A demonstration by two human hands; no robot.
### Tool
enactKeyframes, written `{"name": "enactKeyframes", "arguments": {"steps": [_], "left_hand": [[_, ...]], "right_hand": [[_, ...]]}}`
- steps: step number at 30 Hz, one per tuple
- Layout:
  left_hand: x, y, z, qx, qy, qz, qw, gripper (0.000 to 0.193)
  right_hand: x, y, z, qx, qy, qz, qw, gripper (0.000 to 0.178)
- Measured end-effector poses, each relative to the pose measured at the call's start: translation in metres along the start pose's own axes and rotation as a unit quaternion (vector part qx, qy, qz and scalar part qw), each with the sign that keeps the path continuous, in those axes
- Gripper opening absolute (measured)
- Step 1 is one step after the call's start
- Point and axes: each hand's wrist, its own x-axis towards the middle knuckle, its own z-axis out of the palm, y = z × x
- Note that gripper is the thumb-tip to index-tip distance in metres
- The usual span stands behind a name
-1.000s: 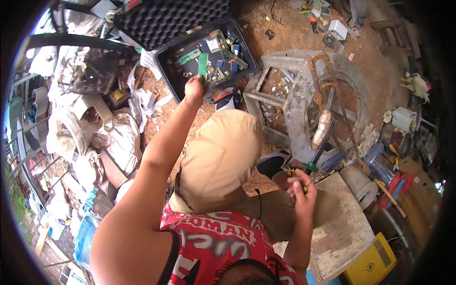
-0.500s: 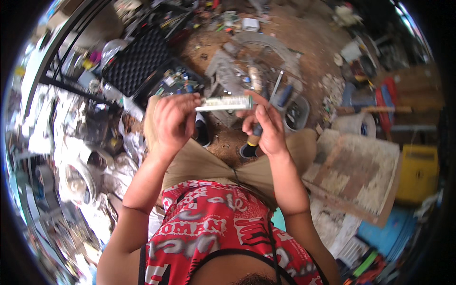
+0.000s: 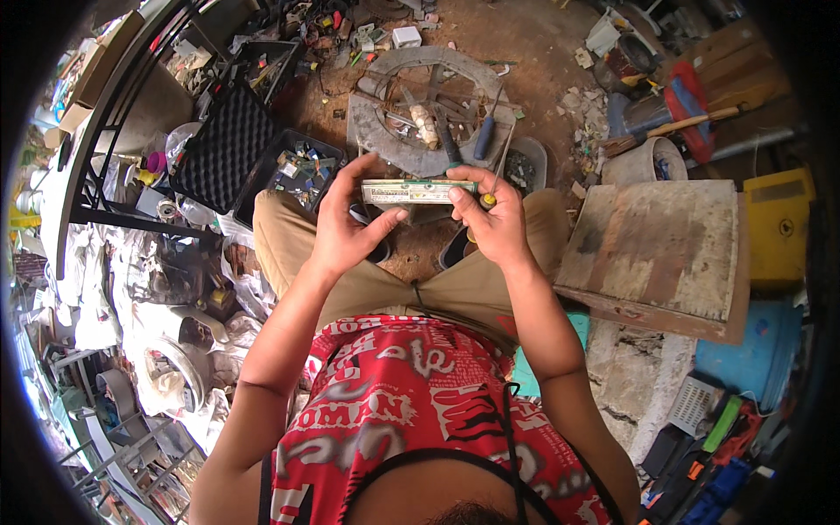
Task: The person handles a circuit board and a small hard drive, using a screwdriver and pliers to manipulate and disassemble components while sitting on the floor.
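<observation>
A long, narrow, flat piece (image 3: 409,192) with a pale label and green edging lies level between my hands, above my lap. My left hand (image 3: 346,219) cups its left end, fingers behind it and thumb along the lower edge. At the right end, my right hand (image 3: 494,219) presses its thumb on the face. A screwdriver (image 3: 488,201) with yellow on its handle is also tucked in the right hand, its shaft pointing up and away. Beyond the hands, a round grey metal frame (image 3: 376,118) on the ground carries a blue-handled screwdriver (image 3: 484,138) and other tools.
An open black case (image 3: 232,140) with foam lining and small circuit parts sits at the far left. Right of the metal frame stands a tub (image 3: 534,157) of small pieces. A worn wooden board (image 3: 656,254) lies beside my right knee, a yellow case (image 3: 779,227) past it.
The left hand has turned from gripping over the piece's end to cupping it, thumb out below. My right thumb has come onto the label side. The whole view has shifted slightly.
</observation>
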Motion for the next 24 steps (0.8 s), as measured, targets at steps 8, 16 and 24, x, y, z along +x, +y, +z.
{"name": "enactKeyframes", "arguments": {"steps": [8, 16, 24], "left_hand": [[0.015, -0.022, -0.006, 0.096, -0.116, -0.096, 0.984, 0.03], [0.001, -0.105, -0.015, -0.073, 0.022, -0.244, 0.967, 0.015], [0.026, -0.139, 0.002, 0.003, -0.004, -0.232, 0.973, 0.016]], "right_hand": [[0.007, 0.036, 0.001, -0.01, -0.012, 0.032, 0.999, 0.027], [0.049, 0.069, -0.12, -0.058, 0.168, 0.172, 0.969, 0.045], [0.076, 0.056, -0.199, -0.219, 0.189, 0.147, 0.946, 0.047]]}}
